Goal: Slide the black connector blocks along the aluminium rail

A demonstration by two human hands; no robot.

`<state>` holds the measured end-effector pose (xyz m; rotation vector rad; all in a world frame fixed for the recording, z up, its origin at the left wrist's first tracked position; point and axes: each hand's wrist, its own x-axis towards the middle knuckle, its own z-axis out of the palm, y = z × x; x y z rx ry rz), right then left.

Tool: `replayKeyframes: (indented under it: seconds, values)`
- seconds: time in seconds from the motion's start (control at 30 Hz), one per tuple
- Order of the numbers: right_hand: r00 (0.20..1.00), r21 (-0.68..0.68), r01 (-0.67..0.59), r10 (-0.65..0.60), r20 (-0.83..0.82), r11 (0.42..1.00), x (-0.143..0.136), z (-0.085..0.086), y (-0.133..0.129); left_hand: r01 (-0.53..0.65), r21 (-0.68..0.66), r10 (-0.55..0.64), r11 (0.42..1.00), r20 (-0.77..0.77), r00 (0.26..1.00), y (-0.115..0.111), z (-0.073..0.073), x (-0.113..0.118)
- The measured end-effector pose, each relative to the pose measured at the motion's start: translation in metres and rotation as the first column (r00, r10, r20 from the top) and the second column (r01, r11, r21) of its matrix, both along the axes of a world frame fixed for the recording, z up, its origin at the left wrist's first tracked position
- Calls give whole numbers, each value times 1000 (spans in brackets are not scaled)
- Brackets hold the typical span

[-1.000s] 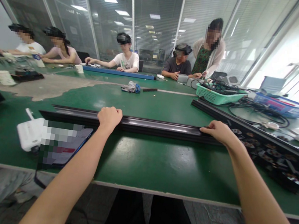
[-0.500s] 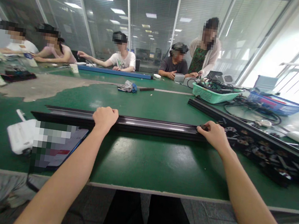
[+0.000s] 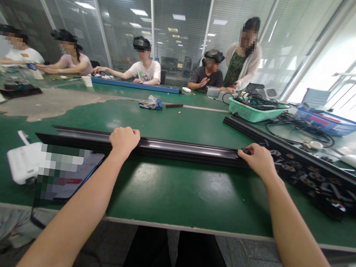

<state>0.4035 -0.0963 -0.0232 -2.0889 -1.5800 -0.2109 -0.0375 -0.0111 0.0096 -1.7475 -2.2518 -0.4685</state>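
Note:
A long black metal channel [image 3: 189, 149] lies crosswise on the green table, its pale inner groove facing up. My left hand [image 3: 123, 142] is closed around it left of the middle, knuckles up. Near the right end, my right hand [image 3: 258, 158] pinches a small black piece [image 3: 245, 151] at the groove; the fingers hide most of it, so its exact kind cannot be made out. The thumb of that hand points left along the channel.
A white device [image 3: 24, 162] and a phone [image 3: 73, 180] lie front left. Black rails [image 3: 295, 150] and loose small parts fill the right side. Behind them stand a green basket [image 3: 250, 112] and a blue basket [image 3: 335, 123]. Several people sit or stand across the table.
My right hand has shifted slightly to the right along the channel with the small black piece. The left hand keeps its hold on the channel.

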Motion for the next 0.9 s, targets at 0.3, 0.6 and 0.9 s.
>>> replayKeyframes:
  seconds: [0.3,0.6,0.9]
  values:
    - [1000,-6,18,-18,-5,1000,2,2,-1,1,-1,-1,1000,0,1000,0,0,0]
    - [999,-12,33,-32,8,999,5,2,-1,-8,-1,8,1000,-8,1000,3,-2,-1]
    - [998,-14,63,-62,12,998,6,2,-3,0,-2,0,1000,10,1000,2,-2,-1]
